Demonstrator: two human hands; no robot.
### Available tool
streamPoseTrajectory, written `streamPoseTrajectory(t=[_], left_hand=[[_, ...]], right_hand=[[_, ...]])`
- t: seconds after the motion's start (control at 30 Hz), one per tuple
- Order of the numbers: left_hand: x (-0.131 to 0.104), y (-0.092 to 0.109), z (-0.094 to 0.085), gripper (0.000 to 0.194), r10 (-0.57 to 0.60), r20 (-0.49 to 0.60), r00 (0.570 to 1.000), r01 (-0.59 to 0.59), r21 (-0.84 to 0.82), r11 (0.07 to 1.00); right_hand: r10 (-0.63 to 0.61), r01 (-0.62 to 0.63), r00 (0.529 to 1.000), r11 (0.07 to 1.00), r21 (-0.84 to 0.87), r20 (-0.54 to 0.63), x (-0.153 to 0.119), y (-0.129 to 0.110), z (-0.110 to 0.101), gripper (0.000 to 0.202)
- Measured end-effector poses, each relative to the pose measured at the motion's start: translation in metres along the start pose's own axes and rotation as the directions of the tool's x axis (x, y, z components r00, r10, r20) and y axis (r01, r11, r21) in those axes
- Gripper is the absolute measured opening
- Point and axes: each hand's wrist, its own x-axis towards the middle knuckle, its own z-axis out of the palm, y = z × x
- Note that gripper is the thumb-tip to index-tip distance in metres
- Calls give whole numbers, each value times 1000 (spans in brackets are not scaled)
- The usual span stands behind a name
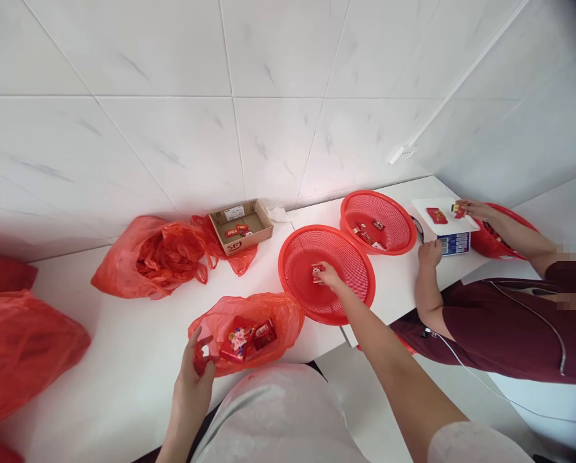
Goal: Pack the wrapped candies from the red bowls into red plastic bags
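Observation:
My left hand (194,376) is at the left rim of an open red plastic bag (283,315), with fingers and thumb curled round the thin film. Inside the bag lie a red box with a flowery print (238,339) and a darker red packet (265,334). My right hand (327,275) reaches into a red mesh basket (288,263), just right of the bag. Its fingers close on a small red-and-white packet (315,273), whose print is too small to read. The basket's floor shows no other packets, though my hand and forearm hide part of it.
A second red basket (404,222) holds several small packets. At right a co-worker's hand (474,209) holds a packet over a white scale (447,225). A cardboard box (261,222) and a stuffed red bag (124,263) stand by the wall. More red bags (22,347) fill the left.

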Motion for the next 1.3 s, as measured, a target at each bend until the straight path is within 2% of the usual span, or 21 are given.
streamPoseTrajectory(t=[0.1, 0.17, 0.23, 0.3, 0.4, 0.5, 0.63, 0.77, 0.9, 0.93, 1.0, 1.07, 1.13, 1.2, 1.3], left_hand=[[-1, -1, 2, 70, 13, 0, 1000, -13, -36, 999], [-2, 0, 4, 70, 31, 12, 999, -31, -60, 998], [-2, 0, 7, 70, 55, 21, 998, -53, -84, 995], [-3, -1, 8, 70, 75, 22, 997, -73, -104, 992], [-3, -5, 9, 69, 90, 3, 996, -89, -107, 990], [-7, -10, 6, 68, 100, 3, 995, -99, -95, 991], [-13, -15, 3, 66, 84, 7, 996, -83, -116, 990], [-16, -19, 3, 66, 83, 8, 997, -81, -139, 987], [-18, -19, 2, 68, 84, 6, 996, -83, -139, 987], [-18, -18, 1, 69, 84, 3, 996, -83, -147, 986], [-19, -17, 1, 70, 88, -4, 996, -88, -169, 982], [-19, -16, 1, 70, 95, -7, 995, -95, -188, 978], [-19, -15, 1, 70, 99, -5, 995, -98, -198, 975], [-18, -14, 2, 69, 98, 9, 995, -94, -204, 974], [-17, -15, 4, 69, 99, 18, 995, -92, -241, 966]], right_hand=[[-14, 0, 994, 993, 120, 112, -22, -20, 23, 16], [-58, 7, 981, 963, 269, 184, -44, -38, 36, 15], [-109, -31, 959, 878, 478, 262, -72, -58, 49, 15], [-141, -92, 932, 797, 596, 333, -102, -77, 59, 15], [-135, -200, 886, 752, 628, 443, -143, -98, 69, 21], [-137, -263, 840, 744, 615, 525, -172, -108, 75, 26], [-135, -265, 828, 761, 593, 544, -191, -108, 77, 26], [-156, -230, 828, 781, 581, 538, -198, -100, 78, 24], [-225, -78, 843, 847, 525, 488, -202, -88, 81, 22], [-256, -5, 856, 865, 502, 449, -204, -85, 82, 22], [-369, 218, 869, 884, 414, 329, -209, -78, 84, 19], [-535, 477, 812, 838, 264, 231, -214, -71, 85, 18], [-673, 659, 712, 739, 140, 202, -217, -64, 87, 20], [-748, 752, 630, 655, 78, 208, -217, -57, 90, 23], [-781, 817, 560, 576, -29, 277, -212, -47, 95, 24]])
